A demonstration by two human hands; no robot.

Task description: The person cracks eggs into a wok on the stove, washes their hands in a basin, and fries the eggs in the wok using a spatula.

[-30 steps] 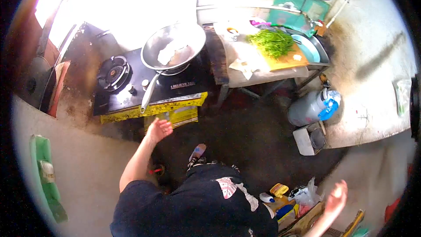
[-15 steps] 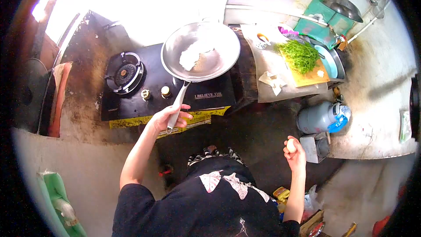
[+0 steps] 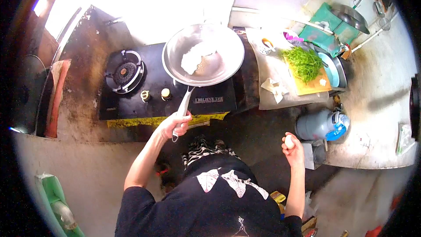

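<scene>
Grip, left hand [image 3: 174, 127]: closed around the handle [image 3: 186, 102] of the metal pan [image 3: 221, 64].
Grip, right hand [image 3: 294, 151]: fingers curled about a pale, egg-shaped object [image 3: 289, 141], well apart from the pan.
Burner [image 3: 126, 72]: uncovered, at the left of the black stove [image 3: 151, 77].
Knobs [image 3: 165, 94]: two, between burner and handle, near the stove's front edge.
Pan: over the stove's right part, handle toward the person; bright white patch inside, glare or contents, cannot tell.
Side table [image 3: 267, 101]: pale covering, bearing crumpled white sheet [image 3: 275, 88] and cup [image 3: 265, 50].
Greens [image 3: 303, 64]: heaped on the cutting board [image 3: 307, 88].
Basin [image 3: 332, 72]: light blue, just beside the board.
Gas cylinder [image 3: 313, 125]: grey, below the table's right end.
</scene>
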